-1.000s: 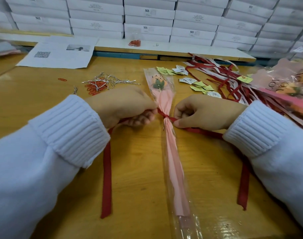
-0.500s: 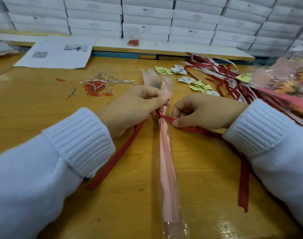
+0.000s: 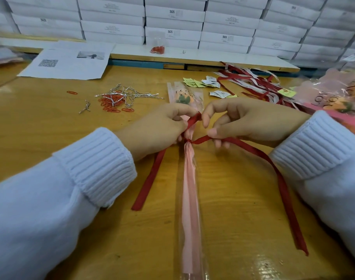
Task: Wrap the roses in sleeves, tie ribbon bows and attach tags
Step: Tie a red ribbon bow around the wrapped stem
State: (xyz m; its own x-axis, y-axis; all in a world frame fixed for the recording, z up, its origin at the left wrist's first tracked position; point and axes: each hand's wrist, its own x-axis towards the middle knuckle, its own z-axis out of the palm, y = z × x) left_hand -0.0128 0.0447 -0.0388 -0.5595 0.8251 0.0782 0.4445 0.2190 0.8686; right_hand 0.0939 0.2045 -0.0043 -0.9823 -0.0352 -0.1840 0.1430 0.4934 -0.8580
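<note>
My left grip (image 3: 162, 126) pinched a ribbon (image 3: 253, 151) loop upright while my right grip (image 3: 243, 120) held the other tail taut for wrapping; the sleeved rose (image 3: 189, 188) lay on the middle of the surface (image 3: 51, 126), bloom toward the far edge.

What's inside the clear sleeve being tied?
Through the sleeve: an orange rose head with green leaves, and pink paper running down its length. Any stem is hidden by that paper.

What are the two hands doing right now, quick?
Left hand: closed, pinching a loop of the red ribbon.
Right hand: closed, pinching the ribbon's other side.
</note>
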